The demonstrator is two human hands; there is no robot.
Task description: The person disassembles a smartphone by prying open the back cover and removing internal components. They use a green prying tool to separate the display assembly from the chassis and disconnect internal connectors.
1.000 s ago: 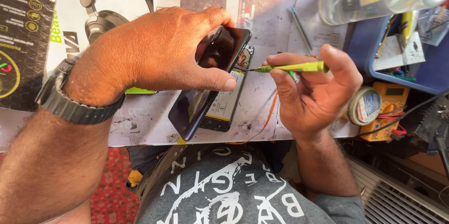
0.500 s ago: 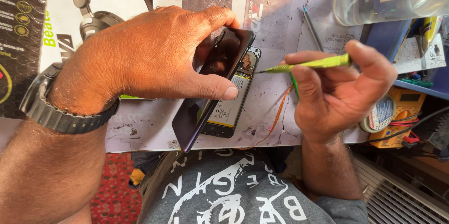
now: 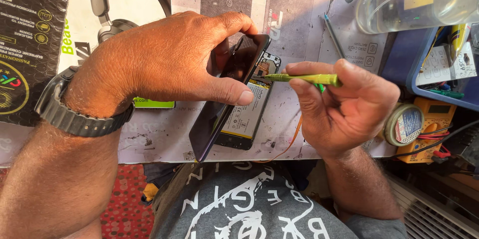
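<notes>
- Phone body (image 3: 243,119), opened, lies on the pale work mat (image 3: 164,139) near the front edge of the bench, its battery (image 3: 249,111) and a strip of circuit board at the top end exposed.
- Dark screen panel (image 3: 219,114) is lifted along one long side and stands tilted up from the phone body, hinged open like a book cover.
- Left hand (image 3: 169,64) is clamped on the screen panel: thumb pressed on the panel's lower face beside the battery, fingers curled over the top edge.
- A dark wristwatch (image 3: 75,114) sits on the left wrist.
- Right hand (image 3: 344,109) is closed around a slim yellow-green tool (image 3: 304,78), pinched between thumb and forefinger and held nearly level.
- The tool's metal tip points left and reaches the upper part of the open phone, at the gap between panel and body; whether it touches the board I cannot tell.
- An orange strip (image 3: 294,139) curves across the mat just beside the phone and under the right hand.
- Grey headphones (image 3: 124,4) lie at the back of the mat, behind the left hand.
- A clear plastic bottle (image 3: 419,1) lies on its side at the far right, above a blue tray (image 3: 414,69).
- A tape roll (image 3: 405,124) rests against a yellow meter (image 3: 434,119), right of the right hand.
</notes>
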